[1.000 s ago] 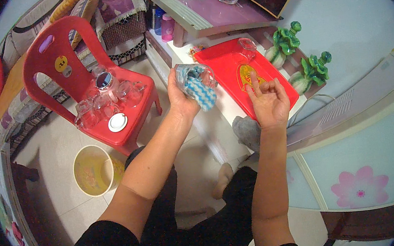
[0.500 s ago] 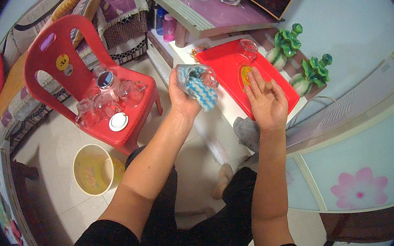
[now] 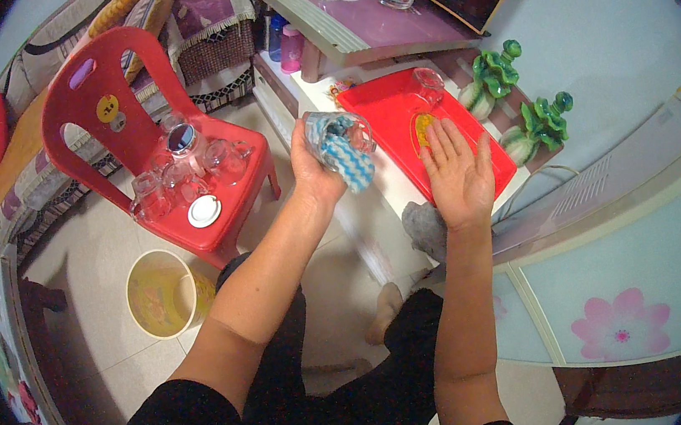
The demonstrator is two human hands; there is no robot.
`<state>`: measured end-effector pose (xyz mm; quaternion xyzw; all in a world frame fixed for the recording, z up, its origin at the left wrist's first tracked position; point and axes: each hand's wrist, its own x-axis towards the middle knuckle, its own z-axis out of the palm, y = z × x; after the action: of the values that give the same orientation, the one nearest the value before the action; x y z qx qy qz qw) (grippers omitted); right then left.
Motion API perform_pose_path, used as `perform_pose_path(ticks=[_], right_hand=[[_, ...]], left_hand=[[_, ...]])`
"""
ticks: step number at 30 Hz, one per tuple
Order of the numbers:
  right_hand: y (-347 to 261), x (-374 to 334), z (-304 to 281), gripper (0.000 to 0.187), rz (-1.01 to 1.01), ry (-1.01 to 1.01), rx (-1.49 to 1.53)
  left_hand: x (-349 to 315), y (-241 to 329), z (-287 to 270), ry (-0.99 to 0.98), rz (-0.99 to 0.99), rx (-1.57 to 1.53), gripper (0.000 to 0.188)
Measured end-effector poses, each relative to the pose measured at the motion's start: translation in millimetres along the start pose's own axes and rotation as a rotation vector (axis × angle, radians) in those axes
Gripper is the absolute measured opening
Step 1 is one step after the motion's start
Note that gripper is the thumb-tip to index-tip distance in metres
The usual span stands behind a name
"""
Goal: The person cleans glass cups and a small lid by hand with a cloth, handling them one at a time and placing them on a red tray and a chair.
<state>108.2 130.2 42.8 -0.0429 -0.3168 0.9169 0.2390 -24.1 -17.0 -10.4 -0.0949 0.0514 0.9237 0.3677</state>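
While I look from far through the head camera, my left hand (image 3: 315,177) is wrapped around a clear glass (image 3: 316,129), which is tilted, with its mouth toward the right. Into this glass is pushed a blue and white cloth (image 3: 354,165), and one end of it hangs out over the rim. My right hand (image 3: 460,174) is well apart from the glass; its palm is turned up and its fingers are stretched, and it appears in front of the red tray (image 3: 383,111), but I cannot tell if the two are touching. This tray rests on the white desk (image 3: 397,191), and a second glass (image 3: 428,85) is near its far end. Just beside the near corner of the tray I see a grey thing (image 3: 424,232), whose kind I cannot tell. To the left, the red chair (image 3: 246,191) carries several glass mugs (image 3: 223,160), a pink cup (image 3: 184,140) and a round white lid (image 3: 204,211). On the floor (image 3: 122,355) near the chair stands a yellow bin (image 3: 157,296). Two green ornaments (image 3: 496,70) stand beyond the tray near the wall (image 3: 616,47)
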Motion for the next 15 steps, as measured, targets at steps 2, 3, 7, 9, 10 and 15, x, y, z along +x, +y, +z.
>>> perform_pose_path(ticks=[2,3,7,9,10,15], right_hand=[[-1,-1,2,0.077,0.002,-0.025,-0.039],[-1,-1,3,0.082,0.004,-0.039,-0.058],[-2,0,-3,0.05,-0.003,-0.048,0.144],[-2,4,-24,0.036,0.028,-0.29,0.298],[-2,3,-21,0.035,0.013,-0.162,0.301],[-2,-3,-7,0.041,-0.011,0.079,0.321]], left_hand=[[0,0,2,0.049,0.004,-0.017,0.059],[0,1,1,0.027,0.001,-0.008,0.059],[0,0,1,-0.015,-0.01,0.007,0.06],[0,-2,2,-0.006,-0.021,0.001,0.06],[0,-1,1,0.004,-0.025,-0.003,0.06],[1,0,-1,0.007,-0.015,0.006,0.062]])
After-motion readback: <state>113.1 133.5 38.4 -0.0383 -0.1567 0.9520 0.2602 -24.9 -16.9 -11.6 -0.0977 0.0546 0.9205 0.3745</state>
